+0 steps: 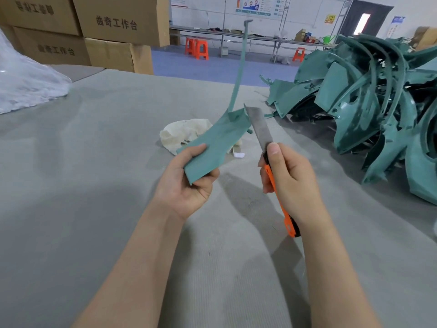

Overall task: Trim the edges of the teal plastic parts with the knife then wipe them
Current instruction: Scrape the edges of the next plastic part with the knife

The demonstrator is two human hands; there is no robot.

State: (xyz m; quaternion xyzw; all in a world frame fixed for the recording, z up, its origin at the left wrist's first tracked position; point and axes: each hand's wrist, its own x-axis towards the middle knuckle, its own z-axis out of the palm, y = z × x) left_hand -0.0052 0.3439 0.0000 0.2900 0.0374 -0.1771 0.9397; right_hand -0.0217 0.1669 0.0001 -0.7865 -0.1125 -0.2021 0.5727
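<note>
Desk (pixel 94 162): broad, covered in grey felt-like cloth, faint ribbed texture, shadows across near half.
Crumpled off-white rag (pixel 182 133) at mid-desk, small white scrap (pixel 238 155) just beside it on near side.
Pile of teal plastic parts (pixel 366 102) heaped along right side, curved panels and thin strips tangled, spreading to right edge.
Heap of clear plastic wrap (pixel 26 86) on far left.
Flat grey sheet (pixel 78 71) at far left corner, beside stacked cardboard boxes (pixel 106 31); whether boxes stand on desk, cannot tell.

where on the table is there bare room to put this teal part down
Bare grey mat left of the cloth, up to the white plastic heap; also the near-left corner. Crowded on the right, where the teal pile sprawls.
</note>
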